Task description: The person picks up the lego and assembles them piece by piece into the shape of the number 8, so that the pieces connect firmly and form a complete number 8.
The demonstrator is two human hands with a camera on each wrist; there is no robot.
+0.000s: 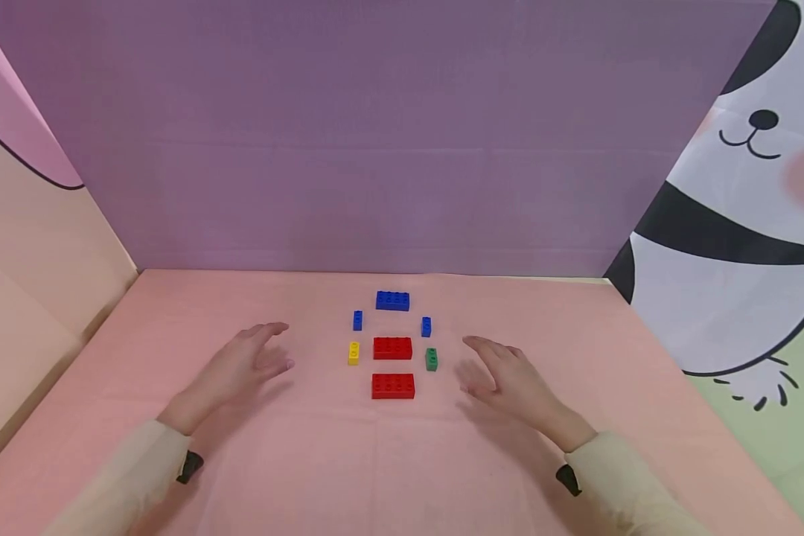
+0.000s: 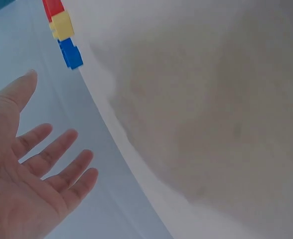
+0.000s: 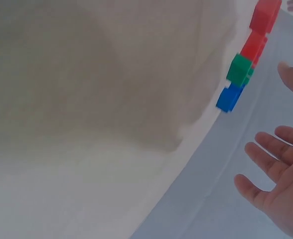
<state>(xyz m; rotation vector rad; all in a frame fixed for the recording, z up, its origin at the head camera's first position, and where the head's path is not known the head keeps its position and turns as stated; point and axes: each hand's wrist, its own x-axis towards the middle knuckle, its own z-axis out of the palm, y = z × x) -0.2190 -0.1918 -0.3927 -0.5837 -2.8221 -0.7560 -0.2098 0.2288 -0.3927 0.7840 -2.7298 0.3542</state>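
Observation:
Several toy bricks sit on the pink cloth between my two hands. In the head view a large blue brick [image 1: 392,301] is farthest back, with a large red brick [image 1: 392,348] in the middle and another red brick [image 1: 393,386] nearest me. Left of them are a small blue brick [image 1: 358,321] and a small yellow brick [image 1: 353,353]; right, another small blue brick [image 1: 426,327] and a small green brick [image 1: 432,359]. My left hand [image 1: 237,368] hovers left of the bricks, fingers spread, holding nothing. Apart from the bricks on the right, my right hand [image 1: 519,383] is likewise bare, fingers extended.
The pink cloth [image 1: 295,476] covers the table. Behind it rises a purple backdrop [image 1: 375,149]. A panda-printed panel [image 1: 730,298] stands on the right, and a beige panel [image 1: 27,260] on the left.

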